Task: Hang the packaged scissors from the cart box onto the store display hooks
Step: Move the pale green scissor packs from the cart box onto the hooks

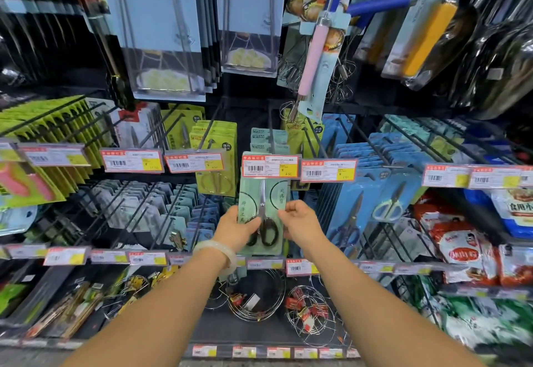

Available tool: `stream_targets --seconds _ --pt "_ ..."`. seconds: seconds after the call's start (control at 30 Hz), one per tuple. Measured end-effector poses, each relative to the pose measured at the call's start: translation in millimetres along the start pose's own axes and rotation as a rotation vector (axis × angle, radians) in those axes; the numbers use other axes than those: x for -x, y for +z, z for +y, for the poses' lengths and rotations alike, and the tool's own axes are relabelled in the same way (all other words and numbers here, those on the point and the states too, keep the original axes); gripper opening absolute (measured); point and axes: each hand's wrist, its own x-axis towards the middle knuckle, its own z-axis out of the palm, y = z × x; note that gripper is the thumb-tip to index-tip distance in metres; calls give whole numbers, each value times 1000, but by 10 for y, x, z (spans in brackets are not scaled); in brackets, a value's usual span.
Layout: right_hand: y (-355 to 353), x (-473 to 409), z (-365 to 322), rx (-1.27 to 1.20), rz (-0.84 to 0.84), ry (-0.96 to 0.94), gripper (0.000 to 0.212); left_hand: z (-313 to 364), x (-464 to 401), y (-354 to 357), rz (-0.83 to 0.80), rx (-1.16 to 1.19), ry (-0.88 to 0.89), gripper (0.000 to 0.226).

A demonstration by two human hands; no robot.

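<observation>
A pale green pack of black-handled scissors [263, 208] hangs upright at the front of a black display hook [271, 136], its top tucked behind a red and yellow price tag [270, 166]. My left hand [236, 226], with a pale bangle on the wrist, grips the pack's left edge. My right hand [300, 222] pinches its right edge. More green packs [266, 138] hang further back on the same hook. The cart box is out of view.
Neighbouring hooks carry yellow-green scissor packs [215, 147] to the left and blue scissor packs [372, 193] to the right. Tall clear packs [161, 29] hang overhead. Wire racks [256, 297] sit on the shelf below. Food bags [473, 251] fill the right side.
</observation>
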Motion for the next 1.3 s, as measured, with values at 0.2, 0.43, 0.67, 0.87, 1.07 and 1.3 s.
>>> stream_targets --seconds 0.2,0.43,0.67,0.87,1.07,1.3 --pt "-29 -8 41 31 25 -4 9 -36 -16 79 -21 4 2 39" --pt "-56 -128 -25 19 83 24 33 82 -115 147 24 37 -28 38" --pt "-154 -139 97 438 -89 102 45 -24 -120 227 -8 -381 -325 75" --pt "-610 117 522 950 -263 152 50 80 34 875 -259 -1002 -125 67" --pt "-1780 358 922 1105 -57 216 49 600 247 1992 -443 -1283 281 63" --pt "-3441 912 1435 1044 194 384 45 1142 805 3679 -629 -1334 557 60"
